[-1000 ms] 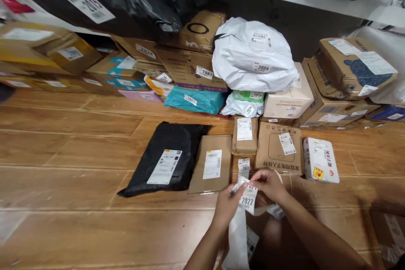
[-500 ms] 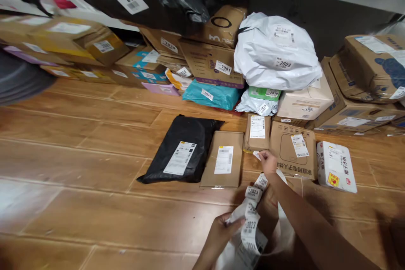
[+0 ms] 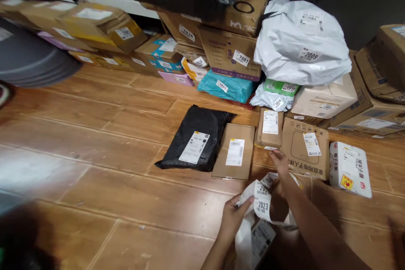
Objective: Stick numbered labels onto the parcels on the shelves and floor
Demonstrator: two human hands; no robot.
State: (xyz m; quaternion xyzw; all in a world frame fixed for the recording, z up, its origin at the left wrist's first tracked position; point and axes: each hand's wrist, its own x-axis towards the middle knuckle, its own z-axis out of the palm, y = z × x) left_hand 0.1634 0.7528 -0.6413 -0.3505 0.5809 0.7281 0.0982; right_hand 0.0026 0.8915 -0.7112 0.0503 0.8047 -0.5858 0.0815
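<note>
My left hand [image 3: 232, 217] is closed on a curling strip of white number stickers [image 3: 262, 206], two of them reading 2023. The strip loops down and across toward my right forearm. My right hand [image 3: 281, 165] reaches over the floor, fingers stretched toward the near edge of a small brown box [image 3: 268, 135]. A small white sticker [image 3: 271, 148] lies along that edge, just beyond my fingertips. Right of the box is a flat brown carton [image 3: 294, 143] with a printed outline. Below my left hand, a parcel with a white label [image 3: 262, 238] is partly hidden.
A black plastic parcel [image 3: 190, 135] and a flat brown box [image 3: 221, 164] lie to the left. A white printed package [image 3: 349, 168] lies right. Behind are stacked boxes, a teal parcel [image 3: 226, 86] and a large white bag [image 3: 303, 42]. Grey rounded material [image 3: 38, 57] shows at left.
The small sticker pinched in my right hand is now on the small box's near edge, and my fingers have drawn slightly back from it. The camera view has shifted left and down.
</note>
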